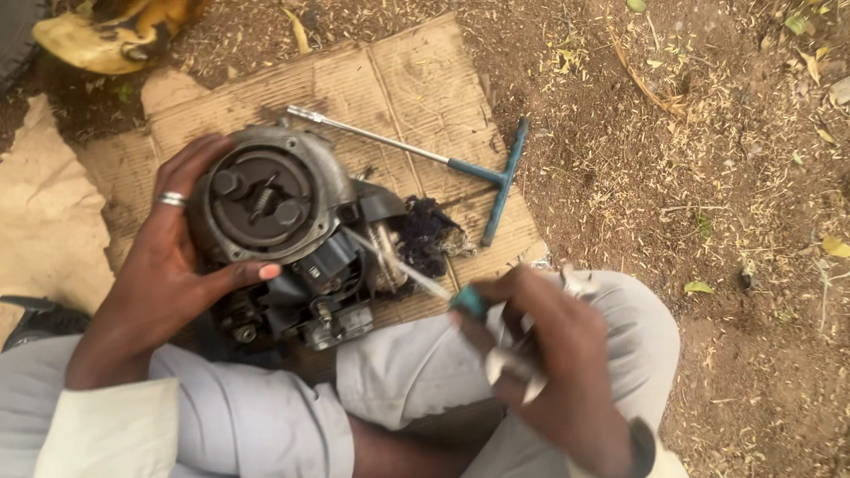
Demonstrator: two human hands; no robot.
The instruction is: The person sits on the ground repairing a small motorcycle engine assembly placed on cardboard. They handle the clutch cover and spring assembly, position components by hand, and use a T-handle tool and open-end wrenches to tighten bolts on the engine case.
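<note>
The left hand (164,265) was wrapped around the small engine (283,239) at the near edge of the cardboard (398,80); the right hand (549,354) was closed on a screwdriver (416,274) poking into it; the tip might slip, since the engine sat tilted.

The small engine (283,239) is dull grey on its round cover, with black and dark greasy parts lower down. A silver ring (171,199) shines on the left hand (164,265). The right hand (549,354) holds a screwdriver (425,283) with a teal handle and a silver shaft. At 2 o'clock from the engine lies a T-shaped wrench (460,164), silver with a blue-green handle. The cardboard (390,88) is light brown with thin stripes. A dark blue-black rag (434,235) sits by the engine. The trousers (407,372) are pale grey. The ground (708,221) is brown with yellow leaves.
</note>
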